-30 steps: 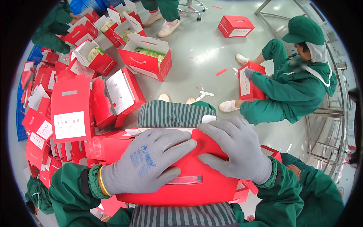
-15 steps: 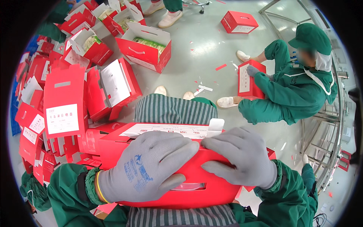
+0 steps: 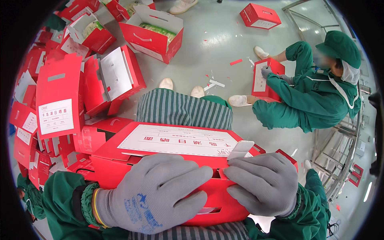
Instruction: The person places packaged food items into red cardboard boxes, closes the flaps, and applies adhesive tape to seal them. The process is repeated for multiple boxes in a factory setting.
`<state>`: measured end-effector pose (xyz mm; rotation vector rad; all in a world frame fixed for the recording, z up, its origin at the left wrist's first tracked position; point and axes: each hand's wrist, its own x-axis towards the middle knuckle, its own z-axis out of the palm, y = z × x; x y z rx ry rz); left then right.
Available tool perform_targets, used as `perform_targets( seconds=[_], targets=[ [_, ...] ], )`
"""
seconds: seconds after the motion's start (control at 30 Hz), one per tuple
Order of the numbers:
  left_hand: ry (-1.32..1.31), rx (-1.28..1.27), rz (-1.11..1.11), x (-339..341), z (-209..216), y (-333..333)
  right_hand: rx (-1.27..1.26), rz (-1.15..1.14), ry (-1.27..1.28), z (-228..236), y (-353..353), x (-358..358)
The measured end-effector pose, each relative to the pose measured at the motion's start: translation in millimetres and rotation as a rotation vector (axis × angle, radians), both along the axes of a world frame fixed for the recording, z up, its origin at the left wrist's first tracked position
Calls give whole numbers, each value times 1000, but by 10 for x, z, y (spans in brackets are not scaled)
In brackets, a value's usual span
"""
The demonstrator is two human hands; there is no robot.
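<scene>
A large red carton box (image 3: 108,148) with a white label (image 3: 176,140) on its lid lies across my lap. My left hand (image 3: 154,194), in a grey glove, grips its near edge, fingers over the lid's edge and thumb on the front panel. On the right, my right hand (image 3: 264,182), also gloved, grips the same edge with bent fingers. Both sets of fingertips meet beside a small slot (image 3: 218,173). A white rounded tab (image 3: 241,150) sticks up from the lid just above my right fingers. A handle cutout (image 3: 212,210) shows partly below my left thumb.
Red boxes (image 3: 60,96) pile up at the left. An open box (image 3: 154,34) with green-and-white packs stands beyond. On the right, a person in green (image 3: 308,96) sits handling another red box (image 3: 256,80). Metal rails (image 3: 340,148) run along the right side, and paper scraps (image 3: 216,83) lie on the floor.
The box lid has tipped so that more of its label shows. Both hands have shifted slightly down in view, still at the near edge. My right fingers are more bent.
</scene>
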<state>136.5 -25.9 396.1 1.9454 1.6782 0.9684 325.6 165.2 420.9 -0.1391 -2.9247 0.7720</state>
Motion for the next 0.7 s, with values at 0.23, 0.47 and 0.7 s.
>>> perform_targets(
  seconds=[0.23,0.47,0.7],
  targets=[
    [-4,-23,6,-29,-33,-29,30,3,30,-35,7,-2],
    [64,-37,47,0,-56,24,26,-112,9,-47,70,27],
    [101,-257,-37,-35,20,175,-155,-174,5,-129,133,246]
  ],
)
